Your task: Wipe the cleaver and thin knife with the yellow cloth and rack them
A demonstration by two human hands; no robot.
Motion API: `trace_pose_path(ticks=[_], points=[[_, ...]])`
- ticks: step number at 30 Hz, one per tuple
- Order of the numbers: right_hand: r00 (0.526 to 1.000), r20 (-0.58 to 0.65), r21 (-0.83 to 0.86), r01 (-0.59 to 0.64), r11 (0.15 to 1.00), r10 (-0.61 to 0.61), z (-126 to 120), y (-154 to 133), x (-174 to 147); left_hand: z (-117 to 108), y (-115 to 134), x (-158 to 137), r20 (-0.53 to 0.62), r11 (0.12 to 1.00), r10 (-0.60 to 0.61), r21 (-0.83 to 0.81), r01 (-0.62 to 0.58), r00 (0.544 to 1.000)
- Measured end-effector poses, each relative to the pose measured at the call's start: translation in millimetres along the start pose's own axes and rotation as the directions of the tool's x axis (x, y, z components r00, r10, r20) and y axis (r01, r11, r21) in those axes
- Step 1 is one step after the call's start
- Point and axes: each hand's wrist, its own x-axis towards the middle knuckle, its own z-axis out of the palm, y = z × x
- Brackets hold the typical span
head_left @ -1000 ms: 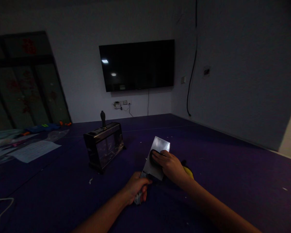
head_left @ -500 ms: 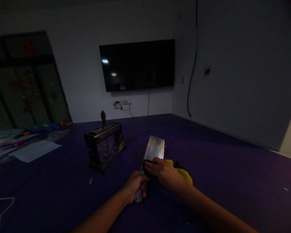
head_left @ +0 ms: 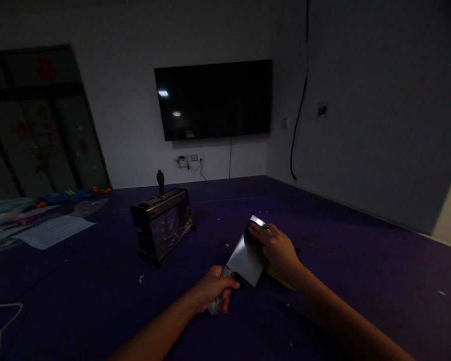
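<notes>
My left hand is wrapped around the handle of a cleaver, which seems to have clear plastic over it. The broad shiny blade slants up and away to the right. Near the blade's far end, my right hand presses a black and yellow cloth against the metal, with part of the cloth hidden under the hand. Left of the blade stands a dark knife block with a clear side panel, and a black handle sticks up from its top.
Purple surface spreads all around, dotted with small white scraps. Papers and plastic wrapping lie at the left, with a white cable nearer me. A television hangs on the back wall, and a black cable hangs at the right.
My right hand has slid the cloth from the blade's handle end up to its far end. The cleaver has tilted further right; my left hand keeps its grip on the handle.
</notes>
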Motion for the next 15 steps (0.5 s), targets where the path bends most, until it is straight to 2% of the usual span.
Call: trace_pose_path(ticks=[8,15], points=[[0.995,-0.068,-0.069,-0.078,0.995,0.074,3,19,-1,2,3,-2,0.032,1.000,0.010,0.016,-0.010,0.999],[1.000,-0.028,-0.058,0.005,0.998,-0.006,2,9,0,3,1,-2,-0.001,1.000,0.017,0.015,-0.017,1.000]])
